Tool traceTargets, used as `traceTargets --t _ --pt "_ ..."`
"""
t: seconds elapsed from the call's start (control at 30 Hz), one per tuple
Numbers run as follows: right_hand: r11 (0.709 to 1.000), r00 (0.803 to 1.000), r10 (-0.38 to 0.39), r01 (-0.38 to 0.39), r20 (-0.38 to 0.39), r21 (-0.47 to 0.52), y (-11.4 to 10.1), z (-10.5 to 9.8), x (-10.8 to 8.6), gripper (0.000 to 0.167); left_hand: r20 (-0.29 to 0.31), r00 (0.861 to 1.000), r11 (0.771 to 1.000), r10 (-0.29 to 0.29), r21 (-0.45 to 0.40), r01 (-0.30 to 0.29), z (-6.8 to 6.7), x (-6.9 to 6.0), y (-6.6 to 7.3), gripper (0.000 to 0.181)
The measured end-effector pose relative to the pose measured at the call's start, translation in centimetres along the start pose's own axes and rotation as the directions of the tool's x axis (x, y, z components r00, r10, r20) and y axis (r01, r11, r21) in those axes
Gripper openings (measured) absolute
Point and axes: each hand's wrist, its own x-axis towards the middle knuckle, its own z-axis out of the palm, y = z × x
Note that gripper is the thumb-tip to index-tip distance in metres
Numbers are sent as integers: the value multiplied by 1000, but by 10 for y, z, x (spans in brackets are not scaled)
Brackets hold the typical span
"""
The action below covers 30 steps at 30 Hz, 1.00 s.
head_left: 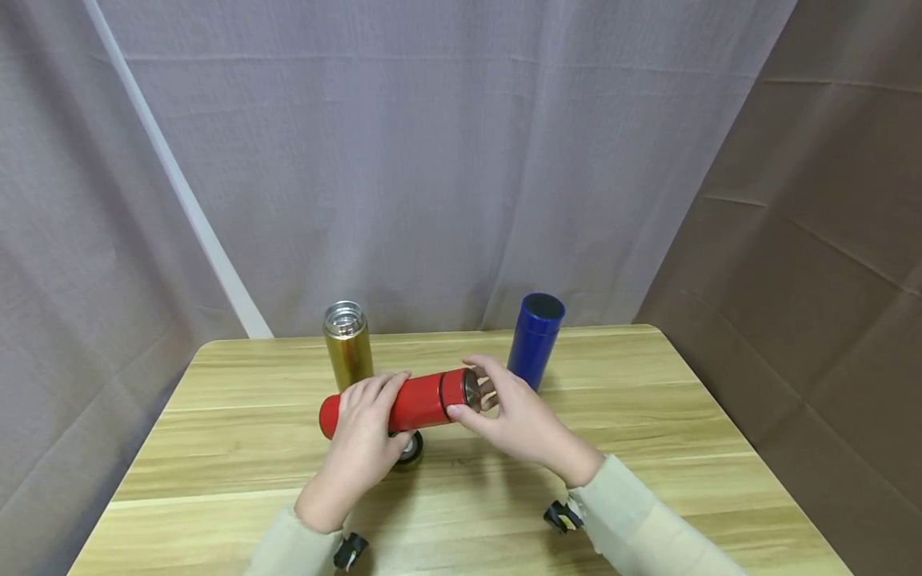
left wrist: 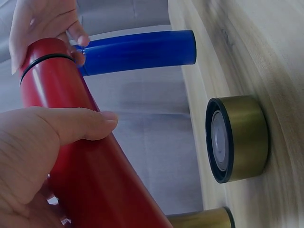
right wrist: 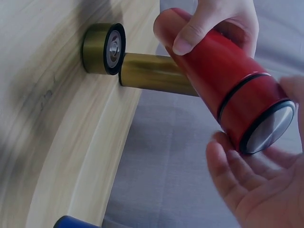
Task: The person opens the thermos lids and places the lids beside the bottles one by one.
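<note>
A red thermos (head_left: 418, 402) is held lying sideways above the table, its lid end to the right. My left hand (head_left: 363, 424) grips its body, with the thumb (left wrist: 90, 124) laid along the side. At the other end, my right hand (head_left: 522, 416) has thumb and fingers on either side of the red lid (right wrist: 251, 107); its fingers look blurred in the right wrist view. The lid is on the bottle, above a black ring, and has a shiny metal top (right wrist: 270, 129). Below the left hand, a gold lid (left wrist: 244, 137) rests on the table, partly hidden in the head view.
An uncapped gold thermos (head_left: 349, 348) stands upright behind the left hand. A blue thermos (head_left: 535, 340) stands upright behind the right hand. The wooden table (head_left: 634, 480) ends at the grey curtain (head_left: 432, 160); a brown cloth wall (head_left: 814, 240) is on the right.
</note>
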Motion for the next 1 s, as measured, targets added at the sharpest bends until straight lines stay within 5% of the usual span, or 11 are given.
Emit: traceTargets --t 0.1,0.2,0.4,0.6,1.0 --pt "993 994 -113 113 6 -27 1 -1 -1 70 2 1000 1000 -8 -3 8 0 0 -1 78" --pt "988 989 -149 149 10 -35 1 -1 -1 73 1 1000 1000 -11 -3 11 0 0 -1 78" --pt "998 999 12 -10 31 -59 0 0 -1 84 7 1000 1000 -1 -3 1 -1 -1 -1 77" --pt "987 987 148 -144 54 -73 0 1 1 82 15 1000 1000 22 8 -22 -2 -1 -2 78" --pt "997 984 58 -49 171 -60 2 0 -1 58 30 995 994 92 50 -93 -2 -2 -3 80"
